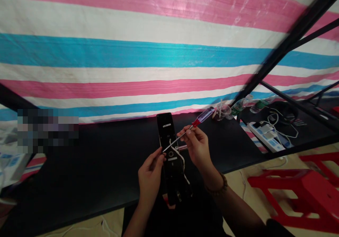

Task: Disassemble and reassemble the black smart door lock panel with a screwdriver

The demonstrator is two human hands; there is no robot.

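Observation:
A screwdriver (203, 115) with a red and clear handle is held by its shaft near the handle in my right hand (198, 146). Its shaft slants down to the left, and the tip ends at the fingers of my left hand (150, 173). Those fingers are pinched together at the tip; whatever small thing they hold is too small to make out. Beneath both hands lies a long black panel (166, 120), resembling a door lock body, with white labels, a round fitting and a pale cable (182, 158). Its near end reaches past the table's front edge.
The black table (106, 152) runs across the view before a striped sheet (132, 53). Right of the panel stand a plastic cup (224, 111) and a bottle (239, 105). Farther right are a power strip (266, 137) with cables and a red stool (304, 191).

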